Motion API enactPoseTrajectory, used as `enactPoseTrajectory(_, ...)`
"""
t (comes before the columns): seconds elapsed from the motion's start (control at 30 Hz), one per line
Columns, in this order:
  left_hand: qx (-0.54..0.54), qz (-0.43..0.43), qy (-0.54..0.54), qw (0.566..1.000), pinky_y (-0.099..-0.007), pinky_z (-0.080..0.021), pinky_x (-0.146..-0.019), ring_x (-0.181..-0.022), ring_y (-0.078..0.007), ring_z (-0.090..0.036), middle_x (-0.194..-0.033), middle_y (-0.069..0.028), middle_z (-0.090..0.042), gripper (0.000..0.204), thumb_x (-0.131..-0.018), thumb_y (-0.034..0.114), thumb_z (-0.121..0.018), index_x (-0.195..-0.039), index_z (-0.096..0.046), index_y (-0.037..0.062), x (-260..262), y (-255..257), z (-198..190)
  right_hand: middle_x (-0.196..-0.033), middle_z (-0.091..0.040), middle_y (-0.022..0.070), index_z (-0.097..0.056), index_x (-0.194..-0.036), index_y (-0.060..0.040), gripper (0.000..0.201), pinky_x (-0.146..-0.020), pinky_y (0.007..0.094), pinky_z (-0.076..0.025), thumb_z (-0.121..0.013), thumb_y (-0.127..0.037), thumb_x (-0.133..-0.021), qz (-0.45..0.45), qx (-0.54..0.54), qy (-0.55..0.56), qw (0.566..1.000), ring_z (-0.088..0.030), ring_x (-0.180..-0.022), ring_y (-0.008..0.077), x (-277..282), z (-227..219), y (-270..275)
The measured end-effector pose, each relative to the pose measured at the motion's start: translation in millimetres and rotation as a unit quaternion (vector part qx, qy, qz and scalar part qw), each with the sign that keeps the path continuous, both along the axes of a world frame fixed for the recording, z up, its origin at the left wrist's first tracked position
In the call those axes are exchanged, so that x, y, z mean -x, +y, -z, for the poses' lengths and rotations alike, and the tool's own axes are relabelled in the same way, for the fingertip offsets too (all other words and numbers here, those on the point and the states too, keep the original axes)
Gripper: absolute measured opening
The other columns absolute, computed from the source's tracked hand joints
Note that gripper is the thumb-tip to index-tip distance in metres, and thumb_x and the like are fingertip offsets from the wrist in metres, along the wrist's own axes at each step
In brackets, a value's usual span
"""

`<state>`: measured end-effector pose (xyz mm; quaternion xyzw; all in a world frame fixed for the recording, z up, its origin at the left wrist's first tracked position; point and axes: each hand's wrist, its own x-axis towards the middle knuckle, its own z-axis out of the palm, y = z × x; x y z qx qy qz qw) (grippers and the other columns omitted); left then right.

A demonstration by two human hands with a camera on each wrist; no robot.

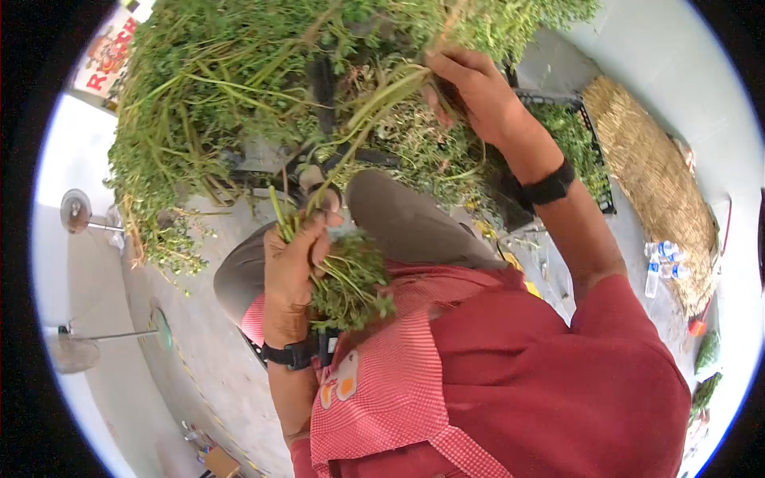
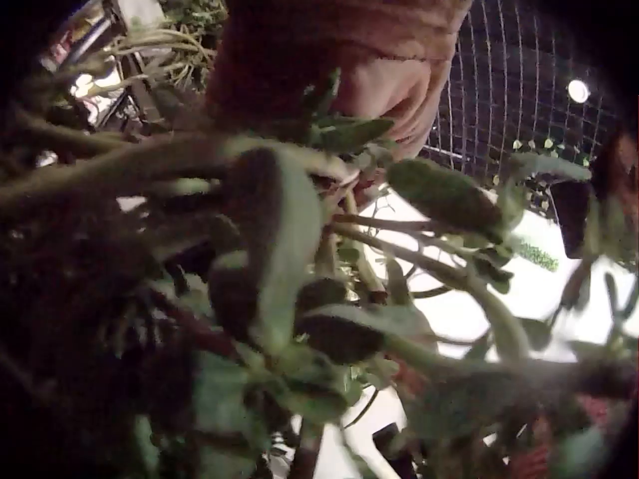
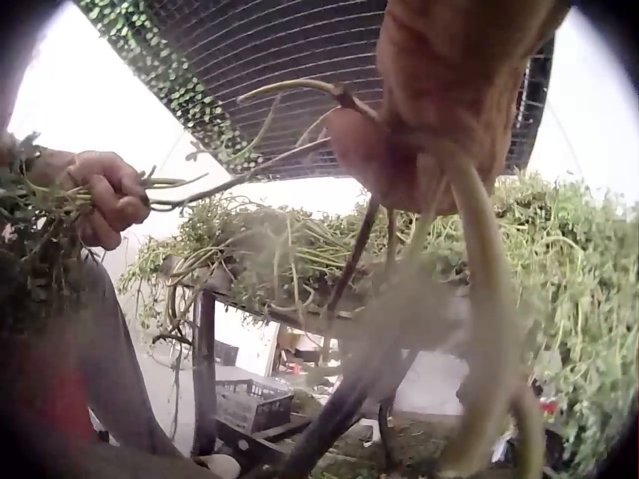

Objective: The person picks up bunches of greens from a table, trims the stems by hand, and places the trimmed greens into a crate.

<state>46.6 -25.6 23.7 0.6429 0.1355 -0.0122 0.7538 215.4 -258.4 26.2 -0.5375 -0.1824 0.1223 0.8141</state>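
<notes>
In the head view the left hand (image 1: 296,267) grips a bunch of leafy green stems (image 1: 351,283), its leaves hanging below the fist by the apron. Cut-looking stem ends stick up above the thumb. The right hand (image 1: 478,92), raised at the pile's edge, pinches several long pale stems (image 1: 390,92) that stretch down toward the left hand. Seen from the right wrist, the right hand (image 3: 439,130) has thumb and fingers closed on stems, and the left hand (image 3: 108,198) holds its bunch at the left. Leaves cover most of the left wrist view, below the left hand (image 2: 339,70).
A large heap of greens (image 1: 207,103) lies on a dark-framed table in front. More greens fill a black crate (image 1: 594,151) at the right. Beyond it are a straw mat (image 1: 653,175) and water bottles (image 1: 663,263). Standing fans (image 1: 76,211) are at the left.
</notes>
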Motion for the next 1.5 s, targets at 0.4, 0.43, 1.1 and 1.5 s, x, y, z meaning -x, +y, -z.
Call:
enactPoseTrajectory(0.4,-0.313,-0.184,-0.079,0.928,-0.0250,-0.038,-0.050,-0.056,-0.0122,-0.047,-0.067,0.0035,-0.048,0.013,-0.086,0.016,-0.054,-0.088,-0.061,0.0045,-18.5,92.0,139.7,-0.056,-0.058,0.0041,-0.062,-0.082,-0.0029,0.027,-0.049,0.0294,-0.045,-0.057,-0.029,-0.088,0.085,0.232,-0.378,0.892,-0.057,-0.052,0.0131,34.6,-56.0,-7.7)
enactPoseTrajectory(0.43,-0.141,-0.215,0.035,0.966,-0.0251,-0.039,-0.050,-0.056,-0.0118,-0.048,-0.063,0.0045,-0.044,0.014,-0.087,0.017,-0.053,-0.088,-0.061,0.0055,-12.6,104.5,130.6,-0.054,-0.057,0.0041,-0.062,-0.078,-0.0027,0.027,-0.049,0.0282,-0.045,-0.055,-0.026,-0.088,0.058,0.128,-0.369,0.919,-0.056,-0.051,0.0131,17.6,-53.0,-5.6)
enactPoseTrajectory(1.1,0.366,-0.178,-0.203,0.890,-0.0287,-0.051,-0.060,-0.070,-0.0174,-0.057,-0.094,-0.0139,-0.063,0.033,-0.092,0.032,-0.051,-0.104,-0.058,0.0021,28.9,82.0,31.2,-0.077,-0.064,0.0063,-0.066,-0.097,-0.0017,0.018,-0.062,0.0231,-0.046,-0.062,-0.011,-0.082,-0.098,0.247,-0.273,0.925,-0.057,-0.068,0.0094,47.9,-23.8,72.6)
enactPoseTrajectory(1.5,0.240,-0.171,-0.199,0.935,-0.0256,-0.052,-0.056,-0.064,-0.0161,-0.061,-0.080,-0.0092,-0.062,0.039,-0.092,0.031,-0.052,-0.109,-0.057,-0.0030,43.5,89.5,29.9,-0.077,-0.064,0.0098,-0.064,-0.099,-0.0005,0.026,-0.065,0.0263,-0.046,-0.058,-0.023,-0.086,-0.254,0.293,-0.302,0.871,-0.059,-0.070,0.0116,76.6,-24.0,164.5)
